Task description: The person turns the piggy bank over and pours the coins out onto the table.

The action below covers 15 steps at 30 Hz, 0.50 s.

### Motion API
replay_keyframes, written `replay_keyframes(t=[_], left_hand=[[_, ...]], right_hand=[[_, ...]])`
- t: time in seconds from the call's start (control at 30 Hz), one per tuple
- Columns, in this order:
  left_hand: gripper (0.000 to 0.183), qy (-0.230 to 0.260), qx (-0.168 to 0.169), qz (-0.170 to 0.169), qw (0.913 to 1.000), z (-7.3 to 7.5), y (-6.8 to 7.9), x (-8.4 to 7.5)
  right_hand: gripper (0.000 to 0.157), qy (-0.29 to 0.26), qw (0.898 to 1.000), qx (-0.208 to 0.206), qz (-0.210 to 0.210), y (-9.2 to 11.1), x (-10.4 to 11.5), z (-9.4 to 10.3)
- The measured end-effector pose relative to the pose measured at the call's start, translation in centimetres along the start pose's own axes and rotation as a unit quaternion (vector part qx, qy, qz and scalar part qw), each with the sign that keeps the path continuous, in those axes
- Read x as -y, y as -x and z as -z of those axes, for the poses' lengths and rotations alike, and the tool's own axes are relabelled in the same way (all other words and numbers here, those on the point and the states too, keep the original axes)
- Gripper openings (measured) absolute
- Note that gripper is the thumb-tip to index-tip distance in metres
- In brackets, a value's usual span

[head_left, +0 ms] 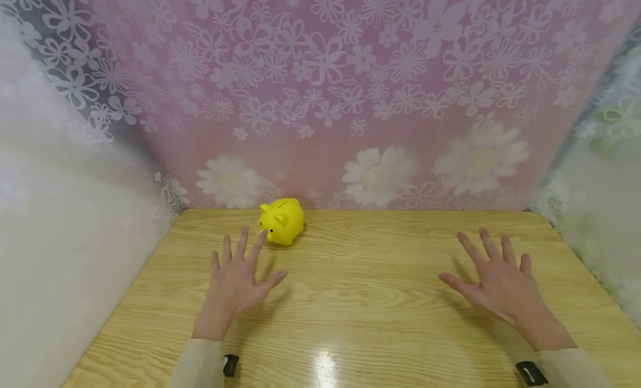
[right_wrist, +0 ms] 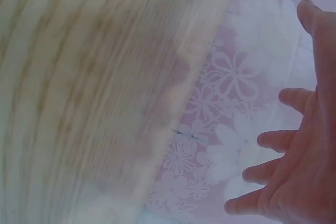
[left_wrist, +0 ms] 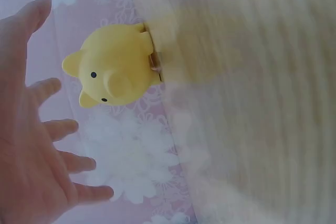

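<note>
A yellow piggy bank [head_left: 282, 221] with a coin slot on its back stands near the far edge of the wooden table [head_left: 350, 299], left of the middle. Its snout and black eyes face the left wrist camera, where the piggy bank [left_wrist: 118, 66] appears sideways beyond the fingers. My left hand [head_left: 235, 282] hovers over the table with fingers spread, its index fingertip overlapping the pig's face in the head view. On the right side, my right hand [head_left: 503, 288] is held over the wood, fingers spread and nothing in it. Both palms face down, casting shadows below.
Behind the table hangs a pink curtain [head_left: 320, 98] with white flowers, reaching down to the far edge. Pale curtains flank it at the left [head_left: 75, 210] and right [head_left: 601, 210]. Each wrist wears a black band, partly under a light sleeve [head_left: 197, 366].
</note>
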<state>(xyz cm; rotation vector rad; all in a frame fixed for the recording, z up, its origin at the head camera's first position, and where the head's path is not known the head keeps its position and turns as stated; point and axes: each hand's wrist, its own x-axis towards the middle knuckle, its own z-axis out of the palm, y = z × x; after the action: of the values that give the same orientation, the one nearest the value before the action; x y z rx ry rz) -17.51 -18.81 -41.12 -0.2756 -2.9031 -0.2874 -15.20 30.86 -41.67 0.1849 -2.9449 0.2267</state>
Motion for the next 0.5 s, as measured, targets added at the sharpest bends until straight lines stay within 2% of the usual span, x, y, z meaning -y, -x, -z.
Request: replay_keyframes(t=[0.23,0.5], left_hand=[[0.096,0.025,-0.013,-0.028,0.9992,0.3,-2.5,0.9],[0.104,0.049,0.034,-0.027,0.9978,0.8,-5.7,3.2]], right_hand=[[0.098,-0.008,0.999,-0.030,0.021,0.0,0.4,-0.3],[0.097,-0.016,0.999,-0.035,0.031,-0.2,0.5,-0.6]])
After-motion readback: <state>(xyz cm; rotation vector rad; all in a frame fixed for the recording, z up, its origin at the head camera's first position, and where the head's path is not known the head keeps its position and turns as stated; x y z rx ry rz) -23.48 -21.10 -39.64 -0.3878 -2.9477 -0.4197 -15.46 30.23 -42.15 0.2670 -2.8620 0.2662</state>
